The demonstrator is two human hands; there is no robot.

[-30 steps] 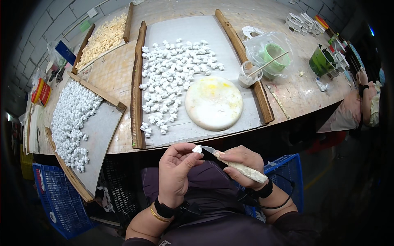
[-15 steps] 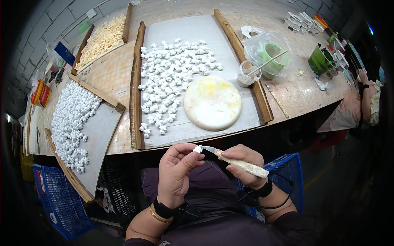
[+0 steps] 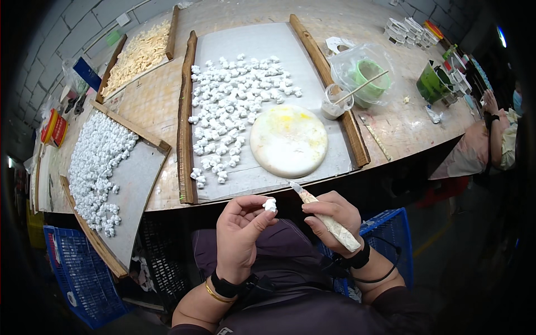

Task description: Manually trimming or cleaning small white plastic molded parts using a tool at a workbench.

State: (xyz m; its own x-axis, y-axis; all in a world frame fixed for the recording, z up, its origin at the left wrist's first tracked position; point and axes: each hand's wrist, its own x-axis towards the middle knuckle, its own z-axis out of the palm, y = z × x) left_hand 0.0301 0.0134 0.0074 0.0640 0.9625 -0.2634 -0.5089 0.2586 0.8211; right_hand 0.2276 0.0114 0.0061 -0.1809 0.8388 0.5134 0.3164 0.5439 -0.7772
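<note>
Between the thumb and fingers of my left hand (image 3: 240, 229) is a small white molded figure (image 3: 269, 205), held just off the table's front edge. My right hand (image 3: 335, 220) grips a knife (image 3: 326, 219) with a wrapped, pale handle; its short blade points up and left, apart from the figure. Beyond my hands lies a round white slab (image 3: 289, 142) with yellow smears, on a paper-lined board (image 3: 245, 42). Left of the slab, many similar white pieces (image 3: 223, 120) are spread in loose rows.
Wooden strips (image 3: 188, 123) edge the board. A second tray at left holds a heap of white pieces (image 3: 97, 162); cream pieces (image 3: 139, 56) fill one behind. At right stand a clear cup (image 3: 336, 106) with a stick and a green bowl (image 3: 373, 78). Another person's arm (image 3: 494, 134) is far right.
The knife has swung away from the white figure, its blade now tilted up toward the slab. My left hand stays nearly in place, with the figure more upright in its fingers.
</note>
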